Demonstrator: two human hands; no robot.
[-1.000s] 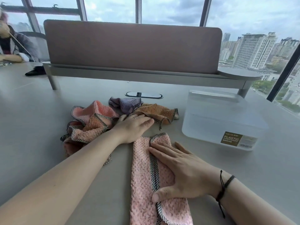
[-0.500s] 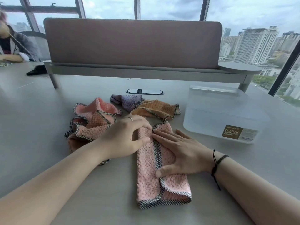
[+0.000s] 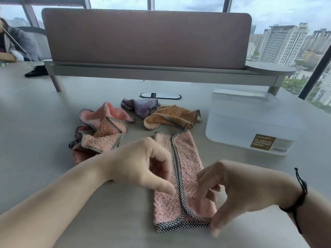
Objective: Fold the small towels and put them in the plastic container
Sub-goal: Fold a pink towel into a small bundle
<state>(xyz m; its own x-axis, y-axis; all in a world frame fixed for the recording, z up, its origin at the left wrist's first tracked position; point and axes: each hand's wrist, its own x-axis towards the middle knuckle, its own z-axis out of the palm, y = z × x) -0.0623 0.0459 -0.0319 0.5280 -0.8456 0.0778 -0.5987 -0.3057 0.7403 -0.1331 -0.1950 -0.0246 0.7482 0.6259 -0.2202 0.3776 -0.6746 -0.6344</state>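
The pink waffle-weave towel with checked black-and-white trim [image 3: 180,178] lies flat on the grey table [image 3: 35,140], already folded into a narrow strip. Its long axis runs away from the person, near end at the table's front, far end pointing toward the loose towels. A trimmed edge runs lengthwise down its middle.

The left hand [image 3: 141,167] sits at the strip's left edge, about mid-length, fingers curled, thumb tip touching the cloth; whether it actually pinches the edge cannot be told. The right hand [image 3: 231,190] is at the near right corner, fingers curled down onto the cloth and thumb at the bottom trim, apparently gripping that corner. The right hand is nearer the near end.

Judgement: the next fold should carry the near end away from the body, along the long axis, to halve the strip.

The translucent plastic container with a brown label [image 3: 250,126] stands to the right of the strip's far end, on the right hand's side. It appears to hold no towels. Three crumpled towels remain beyond: pink [image 3: 102,129], purple [image 3: 141,106], orange [image 3: 172,119].
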